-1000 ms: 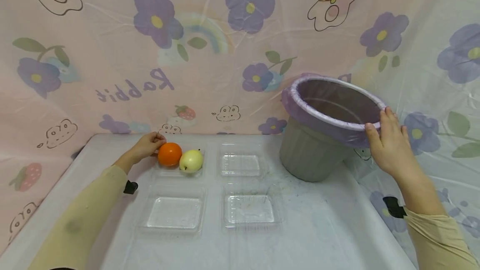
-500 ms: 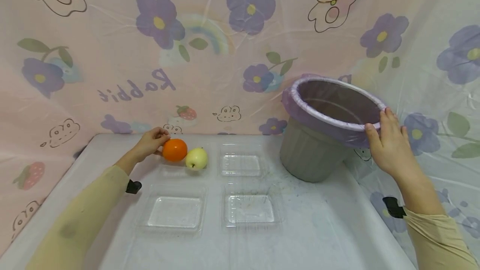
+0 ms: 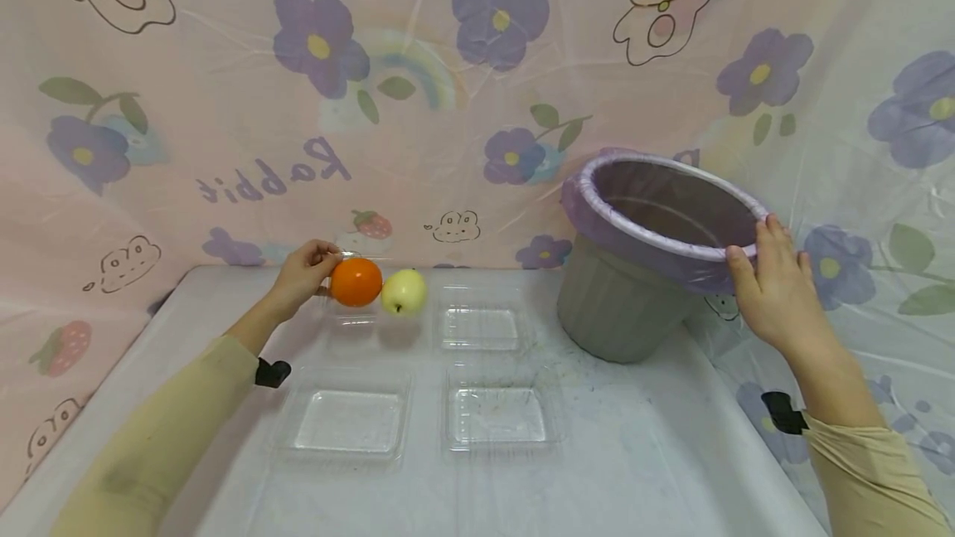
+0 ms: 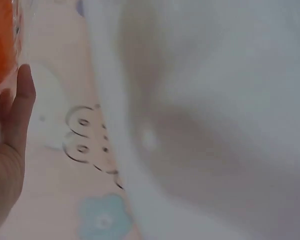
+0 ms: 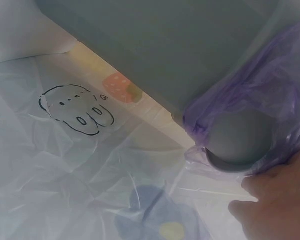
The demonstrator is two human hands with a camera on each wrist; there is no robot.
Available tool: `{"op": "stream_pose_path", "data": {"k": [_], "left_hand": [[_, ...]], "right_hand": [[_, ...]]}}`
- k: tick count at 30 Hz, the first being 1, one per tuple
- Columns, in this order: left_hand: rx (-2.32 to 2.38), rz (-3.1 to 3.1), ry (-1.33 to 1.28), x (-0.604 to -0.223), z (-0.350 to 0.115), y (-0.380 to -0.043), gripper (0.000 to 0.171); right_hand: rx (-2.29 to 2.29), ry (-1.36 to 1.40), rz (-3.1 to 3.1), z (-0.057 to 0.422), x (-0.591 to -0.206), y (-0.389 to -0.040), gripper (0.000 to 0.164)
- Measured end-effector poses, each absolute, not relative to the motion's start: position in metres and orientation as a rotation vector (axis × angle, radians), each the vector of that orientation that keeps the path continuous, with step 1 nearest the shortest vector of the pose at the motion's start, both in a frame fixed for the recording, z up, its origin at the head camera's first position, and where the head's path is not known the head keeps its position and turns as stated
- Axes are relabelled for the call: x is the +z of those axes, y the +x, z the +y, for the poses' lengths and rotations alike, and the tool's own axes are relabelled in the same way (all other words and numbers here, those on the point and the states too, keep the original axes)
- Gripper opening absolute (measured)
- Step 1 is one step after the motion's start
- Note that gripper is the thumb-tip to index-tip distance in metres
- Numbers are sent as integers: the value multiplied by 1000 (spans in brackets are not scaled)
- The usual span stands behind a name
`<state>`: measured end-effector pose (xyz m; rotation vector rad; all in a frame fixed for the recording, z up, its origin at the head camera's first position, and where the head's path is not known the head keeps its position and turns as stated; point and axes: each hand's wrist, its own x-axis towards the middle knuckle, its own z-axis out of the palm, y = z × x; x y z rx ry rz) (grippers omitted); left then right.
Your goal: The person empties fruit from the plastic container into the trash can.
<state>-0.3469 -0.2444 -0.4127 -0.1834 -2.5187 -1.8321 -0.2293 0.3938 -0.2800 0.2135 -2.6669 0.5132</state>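
Note:
In the head view my left hand [image 3: 304, 276] grips the left edge of a clear plastic box, its thumb and fingers pinching the side. Inside sit an orange [image 3: 356, 282] and a round, pale yellow-green fruit [image 3: 404, 292] that looks like an apple or pear. The box is raised above the table, with a shadow below it. In the left wrist view the orange [image 4: 1, 42] shows through the plastic beside the fingers. My right hand [image 3: 787, 297] rests on the right rim of a grey bin [image 3: 622, 305], its fingers extended over the purple bag [image 3: 597, 210] lining it.
Three clear boxes without fruit stand on the white table: a back one [image 3: 479, 327], a front left one [image 3: 346, 423] and a front right one [image 3: 496, 417]. A patterned pink sheet [image 3: 418, 164] closes off the back and sides.
My left hand has lifted the box with both fruits off the table and moved it slightly right and away from me. The right hand has stayed on the bin rim.

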Motion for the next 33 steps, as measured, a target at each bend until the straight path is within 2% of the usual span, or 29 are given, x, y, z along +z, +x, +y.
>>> {"op": "stream_pose_path", "data": {"k": [9,19,27,33], "left_hand": [[-1931,-2351,-70,-384,-215,-332,34],[-1971,-2229,-2,-358,-180,-323,37],[-2030,-2105,-8,-335,-151,-325,17],[-2043,-2038,-72,-313,-129,-329,18]], "right_hand": [[516,211,-2667,395,-281,-230,78],[518,214,-2668,395,-281,-231,79],[521,214,-2671,395,-280,-231,79],[522,212,-2674,395,-278,-231,79]]}}
